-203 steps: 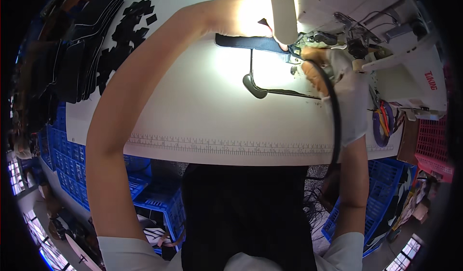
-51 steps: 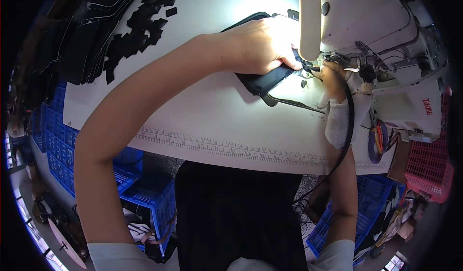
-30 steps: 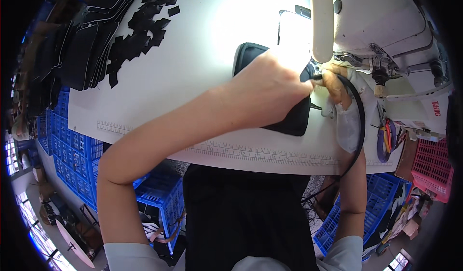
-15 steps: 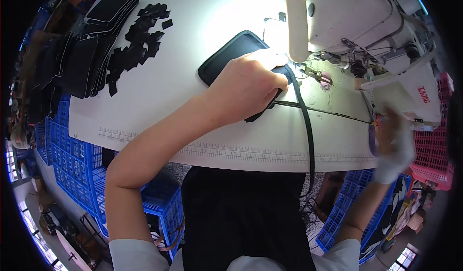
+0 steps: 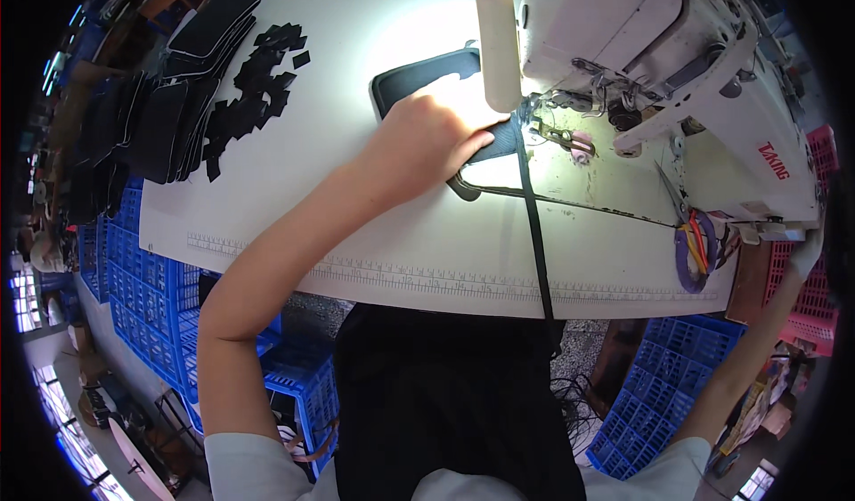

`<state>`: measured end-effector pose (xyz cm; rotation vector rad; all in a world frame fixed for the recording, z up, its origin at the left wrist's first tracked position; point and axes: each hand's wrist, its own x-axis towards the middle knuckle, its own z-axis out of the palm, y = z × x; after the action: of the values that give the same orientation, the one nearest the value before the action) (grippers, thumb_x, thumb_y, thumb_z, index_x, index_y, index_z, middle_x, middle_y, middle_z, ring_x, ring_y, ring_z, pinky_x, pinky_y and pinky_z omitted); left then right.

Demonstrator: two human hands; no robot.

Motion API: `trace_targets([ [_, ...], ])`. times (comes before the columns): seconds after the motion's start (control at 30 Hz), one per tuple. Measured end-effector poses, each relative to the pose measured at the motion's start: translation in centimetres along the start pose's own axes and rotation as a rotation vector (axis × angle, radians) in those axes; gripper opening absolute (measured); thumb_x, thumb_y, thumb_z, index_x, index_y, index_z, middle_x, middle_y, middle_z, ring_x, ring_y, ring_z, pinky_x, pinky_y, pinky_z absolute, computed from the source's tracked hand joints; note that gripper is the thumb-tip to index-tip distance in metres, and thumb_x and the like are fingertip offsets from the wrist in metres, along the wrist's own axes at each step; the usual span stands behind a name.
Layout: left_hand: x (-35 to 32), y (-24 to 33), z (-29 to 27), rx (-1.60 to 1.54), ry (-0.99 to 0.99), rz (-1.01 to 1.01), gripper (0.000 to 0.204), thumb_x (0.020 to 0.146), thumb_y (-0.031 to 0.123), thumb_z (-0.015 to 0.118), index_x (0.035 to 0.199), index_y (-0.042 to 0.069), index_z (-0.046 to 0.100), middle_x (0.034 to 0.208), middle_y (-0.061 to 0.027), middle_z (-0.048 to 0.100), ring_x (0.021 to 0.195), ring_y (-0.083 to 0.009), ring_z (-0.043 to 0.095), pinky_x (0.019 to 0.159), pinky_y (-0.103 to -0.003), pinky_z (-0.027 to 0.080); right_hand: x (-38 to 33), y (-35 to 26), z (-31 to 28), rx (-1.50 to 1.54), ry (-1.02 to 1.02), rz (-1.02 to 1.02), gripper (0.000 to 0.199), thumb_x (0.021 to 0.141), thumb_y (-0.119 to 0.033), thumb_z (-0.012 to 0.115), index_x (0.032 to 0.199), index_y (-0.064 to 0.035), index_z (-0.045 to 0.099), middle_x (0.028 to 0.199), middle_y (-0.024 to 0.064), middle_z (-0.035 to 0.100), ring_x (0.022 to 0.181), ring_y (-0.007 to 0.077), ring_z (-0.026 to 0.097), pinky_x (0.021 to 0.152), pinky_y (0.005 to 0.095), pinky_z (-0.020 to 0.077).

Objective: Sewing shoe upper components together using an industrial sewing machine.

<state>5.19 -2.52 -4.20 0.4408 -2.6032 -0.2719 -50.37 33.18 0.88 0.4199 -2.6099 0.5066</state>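
Observation:
A black rounded fabric panel [image 5: 411, 77] with a raised edge lies on the white sewing table, its right side at the sewing machine's [image 5: 601, 24] needle area. My left hand [image 5: 426, 140] rests over the panel and grips it close to the needle, thumb showing on the near side. Glare washes out its other fingertips. From the needle area a narrow black binding strip [image 5: 534, 225] runs down across the table's front edge. My right hand [image 5: 809, 250] reaches to the far right end of the machine, where its fingers are hidden.
A white lamp [image 5: 498, 51] hangs above the needle. Scissors [image 5: 693, 250] with wrapped handles lie under the machine arm. Stacked black panels [image 5: 160, 114] and small black pieces [image 5: 249, 105] occupy the left. Blue crates [image 5: 147, 301] and a pink basket [image 5: 806, 296] stand around the table.
My right hand has moved right, from beside the scissors to the machine's far end. My left hand and the panel appear slightly further left and turned, as the whole view has shifted.

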Motion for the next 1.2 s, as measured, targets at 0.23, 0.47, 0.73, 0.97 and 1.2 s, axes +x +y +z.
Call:
trace_targets([
  [0.23,1.3,-2.7,0.8,-0.373,-0.042,0.008,0.019,0.089,0.016,0.065,0.100,0.005,0.075,0.092,-0.0124,0.070,0.071,-0.0227,0.059,0.068,-0.032,0.049,-10.1,-5.4,-3.6,0.278,0.234,-0.195,0.024,0.092,-0.007,0.064,0.115,-0.0004,0.068,0.107,0.0056,0.073,0.090,0.0146,0.067,0.081,0.0256,0.0511],
  [0.47,3.2,-3.8,0.5,-0.562,-0.028,0.097,0.018,0.089,0.016,0.066,0.099,0.003,0.074,0.093,-0.0116,0.071,0.070,-0.0195,0.061,0.065,-0.031,0.048,-28.4,-24.9,-5.4,0.466,-0.532,-1.120,0.034,0.085,-0.007,0.066,0.120,-0.0073,0.063,0.107,0.0055,0.069,0.077,0.0196,0.061,0.071,0.0323,0.0483],
  [0.73,3.4,-4.9,-0.2,-0.469,-0.293,-0.104,0.016,0.093,0.018,0.066,0.102,0.010,0.077,0.105,-0.0025,0.073,0.086,-0.0165,0.064,0.088,-0.033,0.050,-31.6,-32.8,-6.8,0.476,-0.634,-1.190,0.015,0.091,-0.016,0.064,0.104,-0.0080,0.068,0.077,0.0046,0.060,0.060,0.0158,0.053,0.051,0.0281,0.0425],
  [0.97,4.5,-6.1,0.5,-0.648,-0.257,0.034,0.020,0.095,0.018,0.063,0.110,0.006,0.070,0.104,-0.0031,0.071,0.095,-0.0180,0.062,0.091,-0.034,0.049,-31.7,-32.7,-5.8,1.298,-1.055,-0.035,0.018,0.093,-0.008,0.065,0.109,0.0006,0.069,0.075,0.0040,0.065,0.054,0.0059,0.051,0.049,0.0188,0.0364],
  [1.2,5.3,-5.9,-0.2,-0.719,-0.238,0.103,0.030,0.083,0.001,0.054,0.097,0.010,0.078,0.103,-0.0018,0.074,0.082,-0.0165,0.061,0.079,-0.031,0.048,-31.2,-33.9,-4.5,0.940,-0.766,-0.454,0.020,0.089,-0.005,0.069,0.107,0.0043,0.071,0.077,0.0052,0.069,0.063,0.0087,0.058,0.056,0.0177,0.0423],
])
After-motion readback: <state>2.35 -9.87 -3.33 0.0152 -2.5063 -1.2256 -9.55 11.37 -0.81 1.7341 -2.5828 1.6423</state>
